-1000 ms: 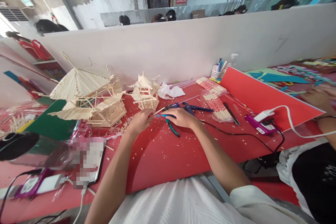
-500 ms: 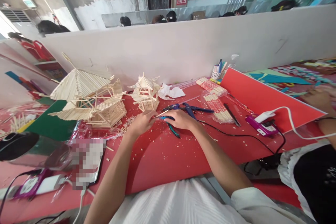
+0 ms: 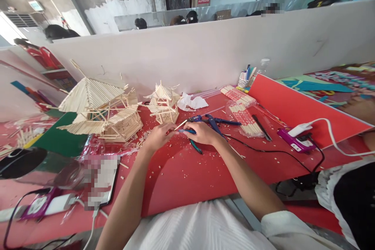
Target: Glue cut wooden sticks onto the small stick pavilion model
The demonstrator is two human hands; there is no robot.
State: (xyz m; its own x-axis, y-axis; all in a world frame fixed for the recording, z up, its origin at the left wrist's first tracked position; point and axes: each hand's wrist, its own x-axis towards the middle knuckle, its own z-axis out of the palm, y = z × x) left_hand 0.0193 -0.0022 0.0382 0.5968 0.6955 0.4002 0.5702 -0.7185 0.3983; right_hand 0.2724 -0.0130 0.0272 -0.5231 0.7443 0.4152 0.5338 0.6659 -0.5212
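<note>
My left hand (image 3: 159, 136) is closed, with a thin wooden stick (image 3: 181, 124) between its fingertips slanting up to the right. My right hand (image 3: 202, 133) is closed round a slim blue tool (image 3: 187, 130) whose tip points left toward the left fingertips; its exact kind is partly hidden by the fingers. A teal-and-black tool handle (image 3: 195, 147) shows just below my right hand. Behind it lies a dark blue hand tool (image 3: 213, 122) with a black cord. A small stick-built pavilion (image 3: 162, 103) stands just beyond my left hand.
A larger stick pavilion (image 3: 99, 109) stands left. Bundled sticks (image 3: 246, 119), a black pen (image 3: 261, 127) and a purple power strip (image 3: 294, 140) lie right, before a red board (image 3: 293, 105). A phone (image 3: 109, 187) lies lower left. Wood scraps dot the red table (image 3: 175, 183).
The stick in my left hand has tilted more steeply. The blue tool in my right hand has turned slightly and shows straighter. Both hands stay almost in place; the view has shifted a little.
</note>
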